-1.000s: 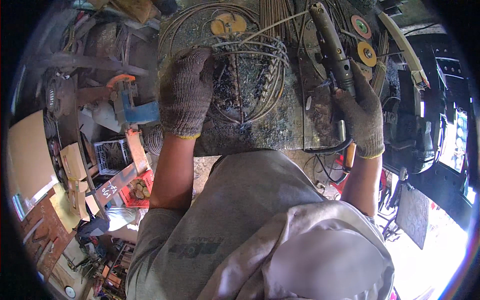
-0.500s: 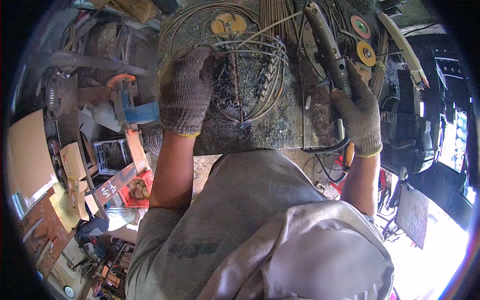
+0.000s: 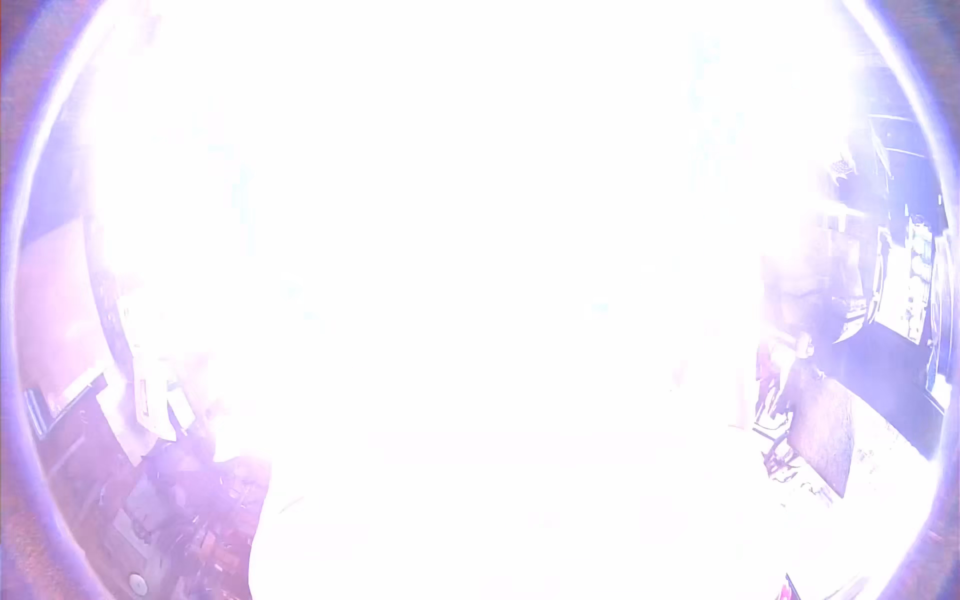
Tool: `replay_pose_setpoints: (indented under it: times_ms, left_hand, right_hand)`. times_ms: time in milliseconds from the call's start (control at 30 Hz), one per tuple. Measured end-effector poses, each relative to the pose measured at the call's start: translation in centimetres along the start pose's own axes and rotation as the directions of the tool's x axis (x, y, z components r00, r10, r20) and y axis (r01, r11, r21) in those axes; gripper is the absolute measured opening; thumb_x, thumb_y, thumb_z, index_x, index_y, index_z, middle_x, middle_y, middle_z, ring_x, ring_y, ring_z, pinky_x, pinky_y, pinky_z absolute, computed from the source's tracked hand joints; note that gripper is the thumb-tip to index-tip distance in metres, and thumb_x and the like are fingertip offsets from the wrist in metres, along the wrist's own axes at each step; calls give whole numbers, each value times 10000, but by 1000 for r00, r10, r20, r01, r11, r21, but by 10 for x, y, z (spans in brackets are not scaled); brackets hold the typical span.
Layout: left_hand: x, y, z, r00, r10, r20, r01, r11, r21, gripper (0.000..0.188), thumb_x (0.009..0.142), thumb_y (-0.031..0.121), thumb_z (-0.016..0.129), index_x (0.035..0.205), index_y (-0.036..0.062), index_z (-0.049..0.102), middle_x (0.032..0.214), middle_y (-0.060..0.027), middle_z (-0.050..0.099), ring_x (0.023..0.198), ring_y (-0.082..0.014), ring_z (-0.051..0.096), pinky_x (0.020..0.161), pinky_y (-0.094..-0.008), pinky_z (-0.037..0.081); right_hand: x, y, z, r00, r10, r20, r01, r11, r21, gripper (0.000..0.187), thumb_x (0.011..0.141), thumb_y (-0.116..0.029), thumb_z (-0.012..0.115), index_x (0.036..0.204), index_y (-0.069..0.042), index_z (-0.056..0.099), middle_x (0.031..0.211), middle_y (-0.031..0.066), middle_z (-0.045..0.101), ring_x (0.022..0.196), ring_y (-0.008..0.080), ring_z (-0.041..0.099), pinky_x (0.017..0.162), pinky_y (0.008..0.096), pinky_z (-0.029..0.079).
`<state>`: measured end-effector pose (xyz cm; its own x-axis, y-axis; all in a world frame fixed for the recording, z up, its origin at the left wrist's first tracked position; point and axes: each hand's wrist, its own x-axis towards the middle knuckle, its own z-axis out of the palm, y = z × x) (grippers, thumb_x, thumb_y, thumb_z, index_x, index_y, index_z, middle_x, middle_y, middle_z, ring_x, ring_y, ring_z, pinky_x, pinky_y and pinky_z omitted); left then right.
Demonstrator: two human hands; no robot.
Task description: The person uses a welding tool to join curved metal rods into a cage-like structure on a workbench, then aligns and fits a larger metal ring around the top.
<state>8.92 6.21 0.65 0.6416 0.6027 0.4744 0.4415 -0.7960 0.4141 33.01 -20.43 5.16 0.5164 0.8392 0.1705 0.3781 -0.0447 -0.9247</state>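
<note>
A blinding white glare (image 3: pixel 480 230) floods the middle of the head view. My left hand, my right hand, both forearms and the bench top are all lost in it. What each hand touches or holds cannot be made out at this moment. Half a second earlier, both hands wore knitted gloves. The left was closed at the edge of a round frame of bent metal rods, and the right gripped a welding electrode holder.
Only the rim of the view keeps detail. A pale panel (image 3: pixel 65 300) stands at far left, above dim clutter (image 3: pixel 200 510). On the right, a flat board (image 3: pixel 822 430) leans below a bright opening (image 3: pixel 908 285).
An intense flash has whited out the bench, the rod frame, the electrode holder and both hands, all plainly visible half a second ago. Any hand movement is hidden.
</note>
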Motion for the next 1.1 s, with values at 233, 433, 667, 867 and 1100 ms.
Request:
replay_pose_setpoints:
  times_ms: [233,433,667,867,1100]
  left_hand:
    - [1,3,-4,1000,26,-14,-26,1000,-9,281,871,67,663,1146,96,709,1118,-150,718,1078,-328,683,922,-424,555]
    - [4,7,-7,998,47,-31,-48,998,-31,268,869,64,660,1131,96,705,1090,-146,718,1057,-321,685,899,-419,563]
    - [6,5,-3,999,0,33,-3,997,83,201,943,209,736,1069,54,755,1036,-146,753,980,-313,726,869,-399,565]
    - [2,-3,6,994,56,-99,-52,998,48,153,931,174,737,1027,57,754,1042,-150,759,966,-328,736,844,-388,575]
    - [1,-14,17,988,65,-137,-69,997,-26,175,891,180,748,1053,115,742,1017,-143,749,963,-347,727,853,-424,584]
  right_hand:
    - [4,-16,3,994,98,-56,-107,975,-195,475,1013,-115,628,1474,-48,533,1378,146,636,1192,266,654,950,373,543]
    - [1,-21,-6,990,-128,-58,42,667,-744,547,969,-183,676,1485,-81,527,1365,174,638,1160,338,672,925,366,560]
    - [0,-38,5,925,306,-225,-369,861,-348,647,920,-221,700,1510,-56,493,1316,175,667,1144,225,692,910,347,566]
    - [2,-38,7,955,227,-191,-291,837,-462,713,884,-268,708,1532,-78,478,1242,157,705,990,191,731,843,344,572]
    - [3,-46,13,870,458,-182,-478,874,-89,657,916,-160,709,1523,-38,488,1122,125,727,880,120,696,764,296,563]
